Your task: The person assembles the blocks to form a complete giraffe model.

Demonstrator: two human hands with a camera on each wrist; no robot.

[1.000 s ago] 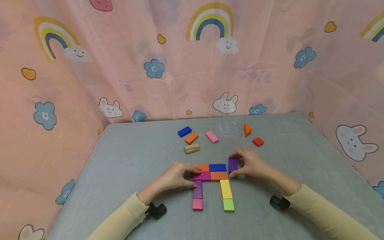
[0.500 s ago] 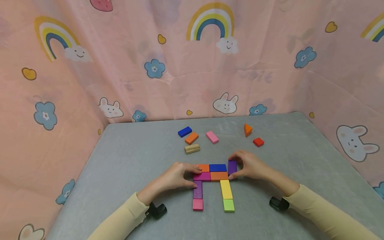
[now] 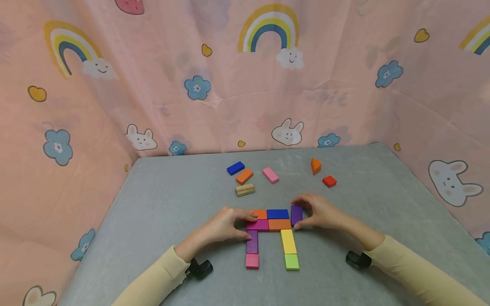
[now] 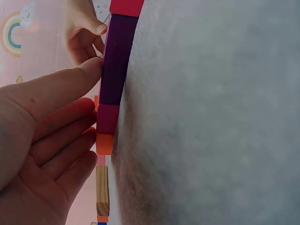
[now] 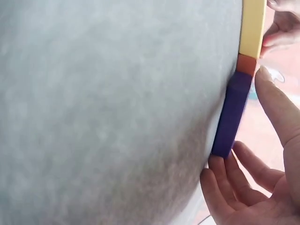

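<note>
Flat wooden blocks form a figure on the grey table, two rows above two legs. Its top row has an orange block (image 3: 260, 213) and a blue block (image 3: 277, 213). Below them lie a magenta block (image 3: 261, 225) and another orange one. The left leg is a purple block (image 3: 252, 242) over a pink one (image 3: 252, 261); the right leg is yellow (image 3: 289, 241) over green (image 3: 292, 262). My left hand (image 3: 229, 225) rests extended fingers on the magenta block and its thumb on the purple leg. My right hand (image 3: 320, 211) pinches a violet block (image 3: 296, 216), upright along the rows' right end.
Behind the figure lie loose blue (image 3: 235, 168), orange (image 3: 244, 176) and pink (image 3: 270, 175) blocks and a wood-grain piece (image 3: 245, 190). Farther right are an orange triangle (image 3: 315, 165) and a red block (image 3: 329, 181). A printed pink curtain (image 3: 245, 97) hangs beyond the table.
My right hand has slid the violet block a little toward me, down along the right end of the rows. My left hand has stayed in place.
</note>
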